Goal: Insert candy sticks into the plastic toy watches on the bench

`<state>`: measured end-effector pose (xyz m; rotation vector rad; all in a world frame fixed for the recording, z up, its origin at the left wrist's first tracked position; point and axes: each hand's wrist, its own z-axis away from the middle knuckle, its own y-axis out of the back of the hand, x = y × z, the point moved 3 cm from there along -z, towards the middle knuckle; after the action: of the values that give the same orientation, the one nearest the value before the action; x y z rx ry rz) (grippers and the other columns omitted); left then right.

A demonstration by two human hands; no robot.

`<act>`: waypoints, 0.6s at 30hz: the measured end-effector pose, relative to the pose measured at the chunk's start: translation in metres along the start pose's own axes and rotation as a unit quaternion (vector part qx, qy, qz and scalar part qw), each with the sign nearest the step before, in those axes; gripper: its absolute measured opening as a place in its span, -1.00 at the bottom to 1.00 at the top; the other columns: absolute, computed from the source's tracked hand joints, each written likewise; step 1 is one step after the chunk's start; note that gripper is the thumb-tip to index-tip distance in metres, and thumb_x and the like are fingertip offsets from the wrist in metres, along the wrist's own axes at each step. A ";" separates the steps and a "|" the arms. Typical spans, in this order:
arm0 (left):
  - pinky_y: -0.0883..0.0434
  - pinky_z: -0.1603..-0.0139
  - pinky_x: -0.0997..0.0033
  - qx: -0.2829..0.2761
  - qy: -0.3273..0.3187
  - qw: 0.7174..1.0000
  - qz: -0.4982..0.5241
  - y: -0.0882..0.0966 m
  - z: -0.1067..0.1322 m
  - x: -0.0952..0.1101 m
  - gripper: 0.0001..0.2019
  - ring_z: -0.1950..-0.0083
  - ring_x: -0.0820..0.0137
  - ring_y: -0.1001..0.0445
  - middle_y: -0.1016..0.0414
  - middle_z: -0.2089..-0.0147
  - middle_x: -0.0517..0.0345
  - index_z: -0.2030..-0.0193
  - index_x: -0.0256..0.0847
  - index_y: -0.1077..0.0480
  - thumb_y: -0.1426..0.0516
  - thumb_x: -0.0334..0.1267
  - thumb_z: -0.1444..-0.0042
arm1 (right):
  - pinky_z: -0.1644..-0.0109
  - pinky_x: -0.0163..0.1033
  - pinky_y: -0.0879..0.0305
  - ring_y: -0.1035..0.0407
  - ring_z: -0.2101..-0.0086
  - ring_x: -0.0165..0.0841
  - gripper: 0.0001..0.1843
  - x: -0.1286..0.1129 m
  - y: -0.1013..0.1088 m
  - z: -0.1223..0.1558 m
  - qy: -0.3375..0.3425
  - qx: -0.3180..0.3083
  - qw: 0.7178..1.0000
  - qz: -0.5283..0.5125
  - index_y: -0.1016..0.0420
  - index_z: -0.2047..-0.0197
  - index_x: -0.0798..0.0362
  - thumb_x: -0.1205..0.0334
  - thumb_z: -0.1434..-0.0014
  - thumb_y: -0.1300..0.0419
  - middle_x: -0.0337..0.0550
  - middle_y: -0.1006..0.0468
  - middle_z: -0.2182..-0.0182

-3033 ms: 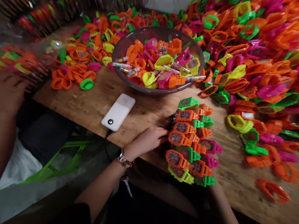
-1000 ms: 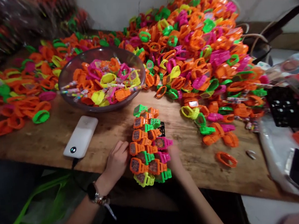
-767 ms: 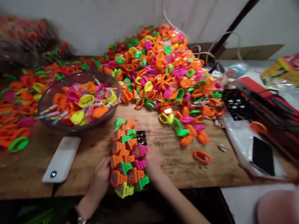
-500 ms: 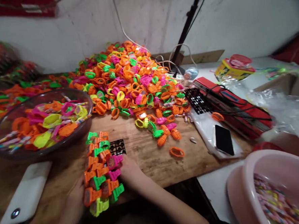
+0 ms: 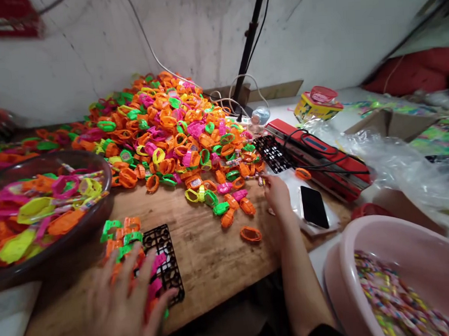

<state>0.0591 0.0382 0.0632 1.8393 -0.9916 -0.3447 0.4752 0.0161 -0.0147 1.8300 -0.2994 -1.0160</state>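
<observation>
My left hand (image 5: 120, 301) lies with spread fingers over rows of orange, green and pink plastic toy watches (image 5: 132, 237), slightly blurred. Beneath the watches is a black plastic grid tray (image 5: 173, 272), its right part bare. Farther right, my right hand (image 5: 278, 197) reaches out to small wrapped candy-like pieces (image 5: 261, 180) at the edge of the heap. Its fingers are drawn together, and their tips are partly hidden, so anything between them does not show. A lone orange watch band (image 5: 250, 234) lies on the wooden table (image 5: 211, 270) between my hands.
A big heap of toy watches (image 5: 168, 126) rises against the wall. At left stands a dark bowl (image 5: 109, 180) of watches, with a white device (image 5: 13, 312) in front. To the right are a phone (image 5: 313, 206), a red machine (image 5: 322, 157) and a pink tub (image 5: 341, 282) of wrapped sticks.
My right hand has left the watches on the grid and moved right to the small pieces. My left hand has spread over the watches, which now lie lower. The view has shifted right.
</observation>
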 end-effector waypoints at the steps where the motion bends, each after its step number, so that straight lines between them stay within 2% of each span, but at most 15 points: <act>1: -0.20 -0.23 -0.23 0.005 -0.047 0.999 -0.018 -0.008 -0.004 0.024 -0.53 -0.32 -0.08 -0.18 -0.36 -0.23 -0.08 -0.24 -0.08 -0.25 -0.09 -0.12 -0.18 | -0.01 -0.16 -0.25 -0.39 0.10 -0.23 -0.68 0.000 -0.005 -0.011 -0.002 -0.012 1.000 0.013 -0.52 0.08 0.17 0.42 -0.22 0.02 0.07 -0.54 0.14; 3: -0.32 -0.18 0.02 0.005 -0.128 0.992 -0.004 -0.030 -0.008 0.069 -0.57 -0.26 0.06 -0.28 -0.45 -0.14 -0.03 -0.20 -0.15 -0.30 -0.10 -0.25 -0.18 | 0.01 -0.15 -0.29 -0.41 0.13 -0.27 -0.78 0.000 -0.016 -0.027 -0.021 -0.026 0.999 0.040 -0.50 0.11 0.15 0.34 -0.26 -0.06 -0.02 -0.54 0.16; 4: -0.38 -0.13 0.17 -0.007 -0.147 0.988 0.039 -0.045 -0.010 0.089 -0.62 -0.21 0.17 -0.33 -0.48 -0.10 0.00 -0.16 -0.18 -0.32 -0.06 -0.34 -0.19 | 0.02 -0.12 -0.31 -0.41 0.13 -0.28 -0.79 0.000 -0.021 -0.032 -0.035 -0.027 0.998 0.053 -0.48 0.10 0.15 0.27 -0.28 -0.09 -0.04 -0.52 0.14; 5: -0.41 -0.07 0.24 -0.010 -0.131 0.988 0.080 -0.062 -0.014 0.104 -0.64 -0.13 0.23 -0.39 -0.51 -0.04 0.00 -0.13 -0.23 -0.34 -0.01 -0.41 -0.20 | 0.02 -0.08 -0.33 -0.41 0.13 -0.28 -0.77 0.001 -0.024 -0.036 -0.049 -0.024 0.996 0.066 -0.46 0.07 0.15 0.20 -0.28 -0.12 -0.05 -0.51 0.12; 7: -0.45 0.01 0.21 -0.038 -0.036 0.993 0.105 -0.103 -0.028 0.120 -0.67 -0.01 0.23 -0.45 -0.52 0.03 -0.04 -0.10 -0.30 -0.33 0.03 -0.45 -0.22 | 0.02 -0.04 -0.36 -0.40 0.11 -0.28 -0.67 0.002 -0.029 -0.039 -0.070 -0.015 0.994 0.086 -0.41 0.00 0.14 0.10 -0.27 -0.16 -0.05 -0.47 0.06; 10: -0.45 0.13 0.12 -0.062 0.099 0.988 0.100 -0.156 -0.058 0.119 -0.77 0.10 0.16 -0.44 -0.47 0.10 -0.11 0.01 -0.31 -0.36 -0.05 -0.31 -0.24 | 0.02 -0.04 -0.37 -0.39 0.09 -0.26 -0.63 0.004 -0.032 -0.039 -0.078 -0.004 0.991 0.105 -0.38 -0.04 0.13 0.07 -0.27 -0.15 -0.03 -0.44 0.02; 12: -0.44 0.13 0.09 -0.067 0.130 0.985 0.092 -0.176 -0.077 0.110 -0.77 0.11 0.16 -0.42 -0.43 0.10 -0.14 0.05 -0.32 -0.36 -0.07 -0.24 -0.24 | 0.02 -0.04 -0.36 -0.39 0.10 -0.26 -0.63 0.005 -0.034 -0.037 -0.074 0.001 0.991 0.111 -0.38 -0.04 0.12 0.06 -0.27 -0.15 -0.04 -0.43 0.03; 15: -0.44 0.12 0.12 -0.076 0.133 0.984 0.093 -0.185 -0.091 0.099 -0.83 0.11 0.20 -0.41 -0.41 0.13 -0.09 0.13 -0.31 -0.37 -0.08 -0.25 -0.24 | 0.03 -0.05 -0.35 -0.38 0.11 -0.27 -0.66 0.003 -0.037 -0.034 -0.068 0.003 0.991 0.113 -0.38 -0.01 0.13 0.08 -0.28 -0.13 -0.06 -0.44 0.06; 18: -0.46 0.16 0.17 -0.094 0.127 0.982 0.107 -0.185 -0.088 0.097 -0.91 0.17 0.22 -0.44 -0.44 0.23 -0.03 0.25 -0.30 -0.37 -0.13 -0.31 -0.20 | 0.08 -0.09 -0.34 -0.38 0.17 -0.31 -0.69 0.000 -0.036 -0.034 -0.054 0.000 0.993 0.107 -0.37 0.01 0.12 0.09 -0.29 -0.11 -0.10 -0.44 0.11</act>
<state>0.2629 0.0544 -0.0350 1.5445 -0.9337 -0.0667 0.4927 0.0552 -0.0393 1.7037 -0.5489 -0.9666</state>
